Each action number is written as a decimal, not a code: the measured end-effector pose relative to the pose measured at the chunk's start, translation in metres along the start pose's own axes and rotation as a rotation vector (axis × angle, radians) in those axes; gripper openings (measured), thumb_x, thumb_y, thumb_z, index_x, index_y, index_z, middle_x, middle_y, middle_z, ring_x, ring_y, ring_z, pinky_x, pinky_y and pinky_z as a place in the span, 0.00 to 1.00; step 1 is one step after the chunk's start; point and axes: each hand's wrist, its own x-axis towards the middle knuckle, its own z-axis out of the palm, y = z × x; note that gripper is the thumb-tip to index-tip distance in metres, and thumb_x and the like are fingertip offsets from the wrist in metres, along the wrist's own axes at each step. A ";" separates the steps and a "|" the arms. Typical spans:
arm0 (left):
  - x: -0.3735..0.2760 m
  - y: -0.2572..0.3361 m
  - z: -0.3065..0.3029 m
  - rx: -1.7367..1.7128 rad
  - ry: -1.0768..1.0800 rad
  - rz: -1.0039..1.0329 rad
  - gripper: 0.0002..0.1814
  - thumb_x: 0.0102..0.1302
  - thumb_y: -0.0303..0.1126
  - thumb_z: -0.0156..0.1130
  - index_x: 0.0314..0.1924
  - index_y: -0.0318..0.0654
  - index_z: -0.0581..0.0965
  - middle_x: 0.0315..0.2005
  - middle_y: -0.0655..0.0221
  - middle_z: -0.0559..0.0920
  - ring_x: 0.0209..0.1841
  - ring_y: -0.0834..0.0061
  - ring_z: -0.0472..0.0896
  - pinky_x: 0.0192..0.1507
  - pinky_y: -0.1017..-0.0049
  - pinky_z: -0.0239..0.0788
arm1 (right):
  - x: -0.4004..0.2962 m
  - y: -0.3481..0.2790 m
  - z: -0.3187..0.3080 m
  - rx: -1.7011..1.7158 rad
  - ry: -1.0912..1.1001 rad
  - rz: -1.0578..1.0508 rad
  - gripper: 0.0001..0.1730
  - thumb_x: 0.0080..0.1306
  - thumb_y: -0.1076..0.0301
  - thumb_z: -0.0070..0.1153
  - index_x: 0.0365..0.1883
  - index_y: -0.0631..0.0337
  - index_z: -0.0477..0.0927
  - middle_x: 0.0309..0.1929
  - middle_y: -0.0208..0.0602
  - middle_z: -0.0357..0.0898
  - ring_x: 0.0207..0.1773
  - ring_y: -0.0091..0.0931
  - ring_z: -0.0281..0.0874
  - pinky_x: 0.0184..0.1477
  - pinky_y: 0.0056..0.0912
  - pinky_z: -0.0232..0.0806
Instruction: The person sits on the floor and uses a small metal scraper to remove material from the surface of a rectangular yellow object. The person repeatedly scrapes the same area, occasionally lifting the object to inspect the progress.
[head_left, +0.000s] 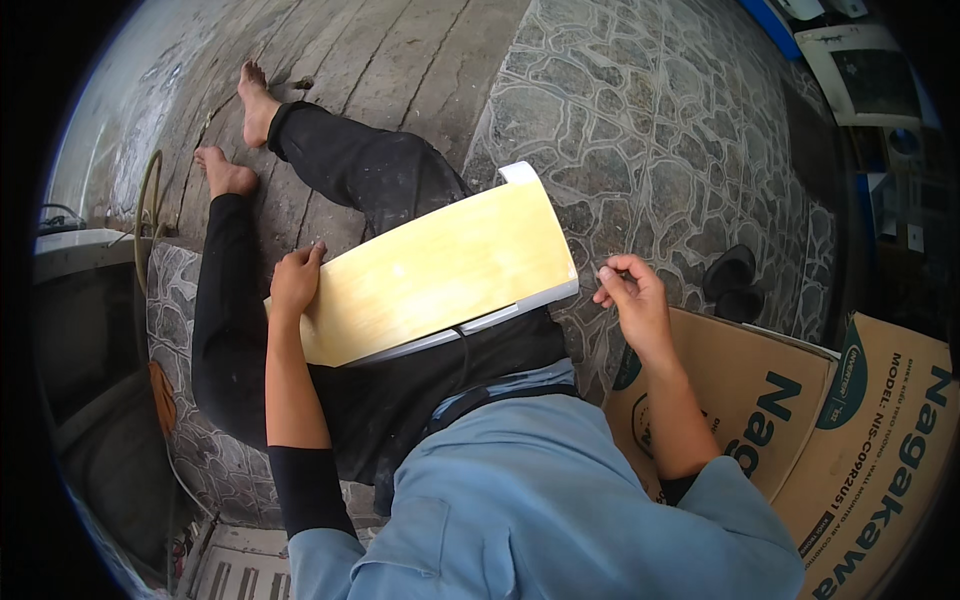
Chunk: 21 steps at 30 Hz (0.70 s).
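Note:
A long, slightly curved panel (442, 270) with a yellowed face and white edges lies slantwise across my lap. My left hand (296, 277) grips its left end, the thumb on the near side of the upper corner. Off the panel's right end is my right hand (630, 292), raised and not touching it, with thumb and index finger pinched together. A tiny thin thing seems to show at those fingertips, too small to name. A dark cord (463, 352) runs from the panel's lower edge over my dark trousers.
Nagakawa cardboard boxes (757, 390) stand at my right, with dark slippers (731, 281) beyond them on the stone-patterned floor (637, 150). A white-framed appliance (90, 247) and a looped hose (142, 202) are at the left. More equipment (862, 75) is at the upper right.

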 end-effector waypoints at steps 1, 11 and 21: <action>-0.002 -0.002 0.001 -0.025 0.066 0.034 0.26 0.79 0.58 0.59 0.51 0.44 0.92 0.46 0.48 0.92 0.55 0.44 0.89 0.60 0.56 0.78 | -0.003 0.002 0.007 -0.132 -0.006 -0.069 0.05 0.78 0.74 0.63 0.49 0.65 0.84 0.42 0.35 0.85 0.38 0.23 0.86 0.39 0.26 0.75; -0.009 -0.001 -0.005 -0.019 0.084 0.041 0.27 0.79 0.56 0.60 0.48 0.37 0.90 0.40 0.45 0.90 0.47 0.41 0.89 0.51 0.52 0.78 | 0.012 -0.011 0.014 -0.535 -0.125 -0.609 0.05 0.68 0.77 0.71 0.40 0.66 0.85 0.35 0.39 0.82 0.30 0.33 0.81 0.33 0.35 0.72; -0.014 0.004 -0.004 -0.042 0.114 0.069 0.27 0.80 0.54 0.59 0.43 0.34 0.88 0.37 0.44 0.89 0.45 0.39 0.87 0.49 0.52 0.77 | 0.042 -0.024 0.002 -0.519 0.049 -0.557 0.04 0.70 0.77 0.68 0.41 0.66 0.86 0.34 0.36 0.82 0.30 0.29 0.82 0.36 0.32 0.73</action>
